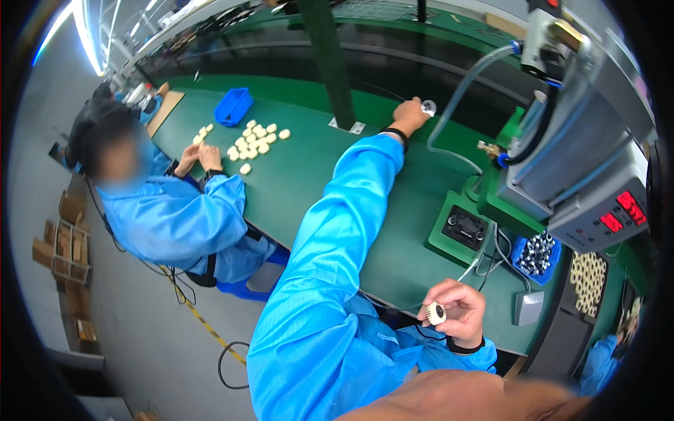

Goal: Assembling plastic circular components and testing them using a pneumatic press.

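My left arm stretches far across the green bench. At its end my left hand [408, 117] is closed on a small round part [428, 107] with a shiny, pale face, over the dark strip behind the bench. Close to my body, my right hand [460, 309] pinches a cream toothed ring [436, 313] with a dark centre between thumb and fingers. Beyond the right hand stands a green press [456, 242] with a black fixture [465, 226] on its base. A blue bin [536, 258] of small metal parts is to the right of it.
A grey foot pedal [528, 309] and cables lie on the bench near the press. Cream rings fill a dark tray [588, 281] at right. A green post [326, 63] rises mid-bench. At left a co-worker [175, 210] handles cream parts [253, 142] near a blue bin [233, 107].
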`<act>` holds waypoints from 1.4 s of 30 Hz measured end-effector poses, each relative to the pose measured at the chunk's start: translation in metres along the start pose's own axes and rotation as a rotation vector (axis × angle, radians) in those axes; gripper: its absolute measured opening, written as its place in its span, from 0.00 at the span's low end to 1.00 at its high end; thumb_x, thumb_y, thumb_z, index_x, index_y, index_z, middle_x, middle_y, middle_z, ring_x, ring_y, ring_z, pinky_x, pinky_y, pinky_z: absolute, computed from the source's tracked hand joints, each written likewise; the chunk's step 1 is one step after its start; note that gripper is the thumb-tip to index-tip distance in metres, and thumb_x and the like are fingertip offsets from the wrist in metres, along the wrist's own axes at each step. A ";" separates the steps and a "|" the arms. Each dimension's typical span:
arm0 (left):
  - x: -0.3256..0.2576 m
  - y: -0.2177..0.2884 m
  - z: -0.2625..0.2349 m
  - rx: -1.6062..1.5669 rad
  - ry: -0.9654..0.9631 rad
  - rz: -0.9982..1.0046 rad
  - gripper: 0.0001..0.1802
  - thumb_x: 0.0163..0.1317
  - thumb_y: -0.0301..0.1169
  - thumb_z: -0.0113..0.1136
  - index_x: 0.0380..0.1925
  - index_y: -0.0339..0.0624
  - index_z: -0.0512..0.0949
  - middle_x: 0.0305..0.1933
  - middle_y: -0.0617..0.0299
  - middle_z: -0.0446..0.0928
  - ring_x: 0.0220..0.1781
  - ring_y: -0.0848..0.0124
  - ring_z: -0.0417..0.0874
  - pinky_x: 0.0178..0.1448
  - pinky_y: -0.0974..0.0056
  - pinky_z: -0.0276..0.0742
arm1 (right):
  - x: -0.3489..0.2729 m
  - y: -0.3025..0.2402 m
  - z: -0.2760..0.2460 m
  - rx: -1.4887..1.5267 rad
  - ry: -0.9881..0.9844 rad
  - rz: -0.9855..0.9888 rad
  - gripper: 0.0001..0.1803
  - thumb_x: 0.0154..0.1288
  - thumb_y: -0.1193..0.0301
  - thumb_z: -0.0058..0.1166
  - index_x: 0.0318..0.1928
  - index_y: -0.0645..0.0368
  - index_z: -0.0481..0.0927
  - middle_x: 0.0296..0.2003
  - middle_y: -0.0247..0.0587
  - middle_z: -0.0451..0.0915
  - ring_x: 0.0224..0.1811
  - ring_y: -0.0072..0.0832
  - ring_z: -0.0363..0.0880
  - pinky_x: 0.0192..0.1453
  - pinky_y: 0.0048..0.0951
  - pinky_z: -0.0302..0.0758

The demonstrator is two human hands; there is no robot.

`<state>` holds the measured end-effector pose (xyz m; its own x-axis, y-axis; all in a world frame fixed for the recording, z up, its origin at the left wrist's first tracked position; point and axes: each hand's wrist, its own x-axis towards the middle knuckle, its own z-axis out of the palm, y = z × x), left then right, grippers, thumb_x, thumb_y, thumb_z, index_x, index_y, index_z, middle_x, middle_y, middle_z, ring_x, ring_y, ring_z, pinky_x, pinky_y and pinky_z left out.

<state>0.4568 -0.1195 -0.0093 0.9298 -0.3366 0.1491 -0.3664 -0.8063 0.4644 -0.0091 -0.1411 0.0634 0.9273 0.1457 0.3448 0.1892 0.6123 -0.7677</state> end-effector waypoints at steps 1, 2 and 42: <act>-0.004 0.005 0.001 0.025 0.016 0.069 0.19 0.55 0.41 0.65 0.43 0.43 0.77 0.44 0.49 0.82 0.48 0.52 0.83 0.50 0.51 0.79 | 0.000 0.001 0.000 -0.023 -0.010 0.000 0.25 0.50 0.84 0.66 0.50 0.71 0.74 0.47 0.61 0.75 0.42 0.41 0.83 0.48 0.37 0.82; -0.005 0.011 0.000 0.013 -0.001 0.078 0.15 0.57 0.36 0.62 0.42 0.42 0.80 0.44 0.49 0.82 0.49 0.52 0.83 0.51 0.53 0.80 | 0.001 0.000 0.002 -0.021 -0.014 0.016 0.25 0.50 0.84 0.66 0.50 0.71 0.74 0.47 0.61 0.75 0.42 0.41 0.83 0.48 0.37 0.82; -0.419 0.036 -0.105 -1.047 -0.028 0.321 0.34 0.56 0.19 0.61 0.64 0.34 0.64 0.39 0.56 0.81 0.26 0.78 0.82 0.28 0.72 0.75 | 0.022 0.032 0.041 -1.219 0.468 -0.542 0.22 0.49 0.78 0.69 0.47 0.65 0.79 0.43 0.48 0.80 0.41 0.33 0.80 0.42 0.29 0.79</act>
<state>0.0582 0.0438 0.0364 0.7907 -0.4785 0.3819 -0.3667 0.1294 0.9213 0.0040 -0.0866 0.0679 0.6252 -0.3024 0.7195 0.4846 -0.5722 -0.6616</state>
